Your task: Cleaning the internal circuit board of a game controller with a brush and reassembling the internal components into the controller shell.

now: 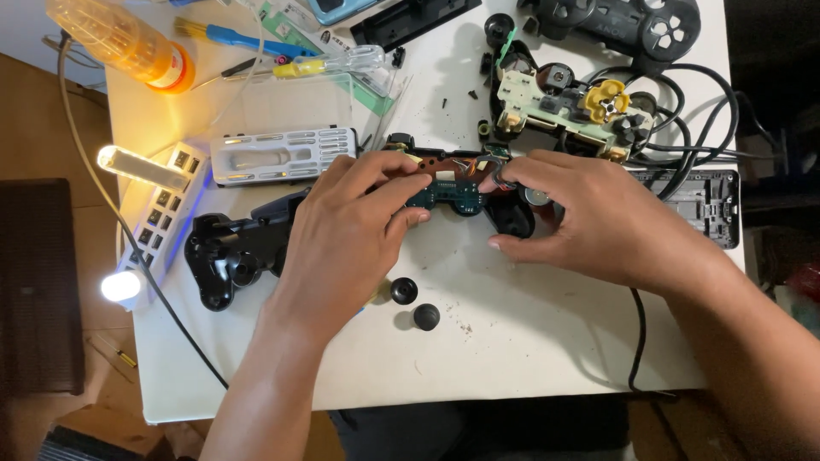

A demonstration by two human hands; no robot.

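A game controller circuit board (448,183) was held at the centre of the white table (512,341), pinched at its ends by the left hand (350,230) and right hand (589,222). Edge-only grip was judged best, away from components. Two loose thumbstick caps (415,304) lay just below; a black shell half (235,248) lay leftward.

Bare bench (530,341) lies open near the person, broken only by two loose black caps (415,304). Beyond, passage is crowded: black shell (231,252) at left, bit case (282,155) behind, opened controller (568,107) and tangled cables (692,119) at right.
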